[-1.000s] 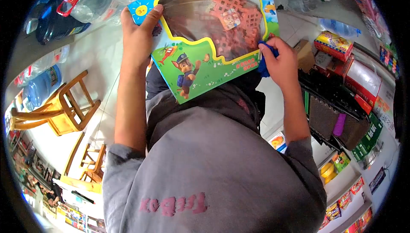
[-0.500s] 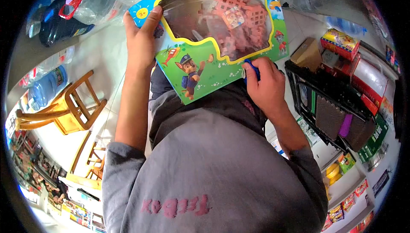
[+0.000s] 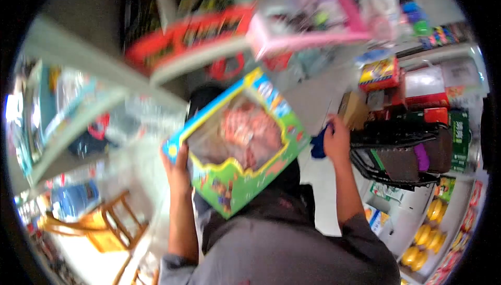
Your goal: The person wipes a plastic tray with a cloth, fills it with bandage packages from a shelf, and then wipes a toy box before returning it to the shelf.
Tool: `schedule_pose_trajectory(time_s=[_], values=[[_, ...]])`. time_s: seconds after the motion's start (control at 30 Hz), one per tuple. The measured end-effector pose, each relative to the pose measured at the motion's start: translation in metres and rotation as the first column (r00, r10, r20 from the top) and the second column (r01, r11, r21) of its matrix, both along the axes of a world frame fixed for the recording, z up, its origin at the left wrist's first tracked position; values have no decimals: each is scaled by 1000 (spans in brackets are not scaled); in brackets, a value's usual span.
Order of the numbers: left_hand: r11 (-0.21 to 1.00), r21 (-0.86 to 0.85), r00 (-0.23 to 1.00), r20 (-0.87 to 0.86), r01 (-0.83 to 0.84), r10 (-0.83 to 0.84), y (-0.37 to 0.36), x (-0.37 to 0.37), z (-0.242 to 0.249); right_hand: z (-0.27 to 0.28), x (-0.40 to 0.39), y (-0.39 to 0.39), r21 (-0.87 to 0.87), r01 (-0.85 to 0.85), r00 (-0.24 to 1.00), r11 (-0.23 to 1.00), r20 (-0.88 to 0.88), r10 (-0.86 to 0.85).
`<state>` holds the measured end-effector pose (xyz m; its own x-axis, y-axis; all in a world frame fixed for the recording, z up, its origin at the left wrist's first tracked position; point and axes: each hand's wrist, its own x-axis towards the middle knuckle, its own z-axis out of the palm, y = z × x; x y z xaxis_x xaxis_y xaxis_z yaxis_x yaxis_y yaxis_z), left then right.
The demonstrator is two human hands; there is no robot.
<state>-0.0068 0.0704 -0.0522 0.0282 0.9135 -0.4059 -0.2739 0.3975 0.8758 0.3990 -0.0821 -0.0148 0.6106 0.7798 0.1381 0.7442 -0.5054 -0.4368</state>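
Note:
A colourful toy box with a clear window hangs tilted in front of the body. Through its window pinkish-orange pieces show. My left hand grips the box at its left corner, thumb on the front face. To the right of the box, and apart from it, my right hand is closed on a dark blue cloth. The picture is blurred by motion.
Shelves with a red-edged box and a pink box are ahead. A wooden chair stands at the left. On the right are a black crate-like item, a cardboard box and shelves with yellow goods.
The view has tipped up, showing shelves ahead. My right hand has moved right, away from the box, with the blue cloth. The box sits lower in view and more tilted, still in my left hand.

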Motion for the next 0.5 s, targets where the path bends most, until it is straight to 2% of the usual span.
schedule_pose_trajectory(time_s=[0.07,0.1,0.13,0.2,0.33,0.37,0.4,0.47,0.5], values=[[1000,15,1000,-20,18,-18,-4,-1,2,2,-1,-10,-60,16,987,998,-158,-26],[999,42,998,-65,4,-1,-7,5,16,1,0,-15,-61,-37,967,997,-254,20],[998,39,997,-64,49,-46,-8,5,24,0,0,-17,-63,-99,932,993,-354,71],[991,112,996,-58,67,-61,-16,1,25,18,-11,-14,-24,-102,837,995,-542,73],[926,364,989,-140,103,-55,-33,10,76,54,-8,-18,31,-161,813,986,-563,150],[943,308,991,-81,125,-105,-38,11,99,72,-2,-19,41,-185,806,982,-566,175],[905,412,993,-84,106,-78,-37,15,116,91,5,-18,45,-200,829,979,-525,194],[850,518,995,-88,95,-57,-35,18,147,148,14,-17,44,-257,791,965,-564,237],[796,600,996,-87,72,-25,-32,23,163,158,23,-17,93,-309,768,946,-563,307]])
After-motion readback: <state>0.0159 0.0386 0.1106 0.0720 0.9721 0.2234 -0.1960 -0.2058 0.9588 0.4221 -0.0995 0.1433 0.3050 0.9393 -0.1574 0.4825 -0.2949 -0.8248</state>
